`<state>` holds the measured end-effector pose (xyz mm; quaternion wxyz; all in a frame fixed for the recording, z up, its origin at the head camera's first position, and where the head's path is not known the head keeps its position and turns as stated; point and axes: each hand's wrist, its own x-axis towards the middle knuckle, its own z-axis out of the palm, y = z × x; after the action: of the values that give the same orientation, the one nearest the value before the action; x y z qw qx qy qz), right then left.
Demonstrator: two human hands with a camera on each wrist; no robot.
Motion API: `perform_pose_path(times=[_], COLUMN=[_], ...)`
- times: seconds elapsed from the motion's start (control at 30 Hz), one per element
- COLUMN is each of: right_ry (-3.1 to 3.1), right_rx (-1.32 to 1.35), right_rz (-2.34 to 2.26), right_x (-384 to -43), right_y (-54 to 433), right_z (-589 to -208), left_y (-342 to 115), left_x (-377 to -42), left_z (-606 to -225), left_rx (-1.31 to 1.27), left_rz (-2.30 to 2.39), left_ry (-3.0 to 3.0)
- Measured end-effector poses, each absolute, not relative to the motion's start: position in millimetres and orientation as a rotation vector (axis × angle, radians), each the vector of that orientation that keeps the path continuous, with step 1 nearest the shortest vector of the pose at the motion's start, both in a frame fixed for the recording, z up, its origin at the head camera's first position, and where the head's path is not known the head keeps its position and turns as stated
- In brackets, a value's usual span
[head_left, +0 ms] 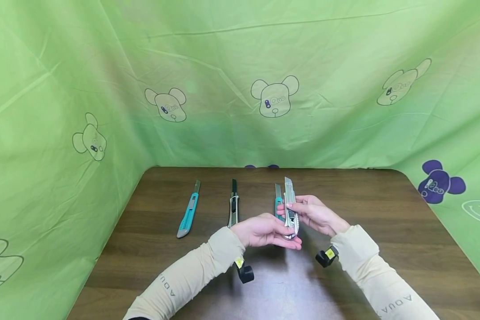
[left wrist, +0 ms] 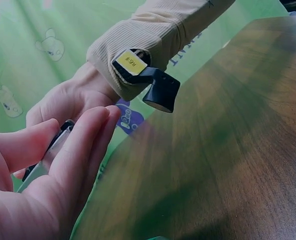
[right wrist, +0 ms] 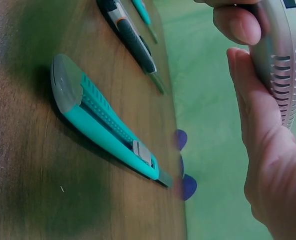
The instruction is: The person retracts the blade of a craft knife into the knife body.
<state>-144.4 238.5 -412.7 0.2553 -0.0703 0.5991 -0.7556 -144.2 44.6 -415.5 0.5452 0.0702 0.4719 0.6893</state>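
Observation:
A silver box cutter (head_left: pixel 290 193) is held up above the table with its blade end pointing away from me. Thumb and fingers of my left hand (head_left: pixel 262 231) pinch its near end. My right hand (head_left: pixel 319 216) grips the middle of the handle from the right side. In the right wrist view, the ridged grey side of the silver box cutter (right wrist: pixel 285 60) shows between both hands. Only a sliver of it appears in the left wrist view, where my left fingers cover most of it. Just behind it on the table lies a teal box cutter (right wrist: pixel 108 122), partly covered in the head view.
On the brown wooden table (head_left: pixel 160 266) lie a grey and black box cutter (head_left: pixel 234 206), left of my hands, and another teal box cutter (head_left: pixel 189 213) farther left. A green printed cloth (head_left: pixel 220 129) rises along the table's back and sides.

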Motion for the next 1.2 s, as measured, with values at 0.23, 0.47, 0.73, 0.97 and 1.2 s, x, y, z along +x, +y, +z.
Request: perform_pose_path(times=[0.23, 0.47, 0.73, 0.97, 1.2], right_ry=[1.636, 1.636, 1.582, 1.568, 1.547], right_rx=[-0.203, -0.246, -0.24, -0.148, -0.055], right_rz=[-2.037, -2.029, -2.054, -2.07, -2.101], right_x=[-144.2, -143.7, -141.4, -140.3, -141.1], right_y=[239.3, 240.6, 240.0, 237.6, 237.4], right_z=[-413.7, -414.1, -416.4, -415.3, -416.2], left_y=[44.0, 44.3, 44.3, 41.0, 38.5], left_x=[-144.7, -144.8, -143.5, -142.6, -142.8], left_z=[-416.8, -416.2, -414.7, -414.6, -415.3], left_rx=[0.168, 0.173, 0.186, 0.263, 0.277], left_rz=[1.63, 1.626, 1.636, 1.594, 1.595], left_ry=[1.124, 1.119, 1.138, 1.185, 1.155])
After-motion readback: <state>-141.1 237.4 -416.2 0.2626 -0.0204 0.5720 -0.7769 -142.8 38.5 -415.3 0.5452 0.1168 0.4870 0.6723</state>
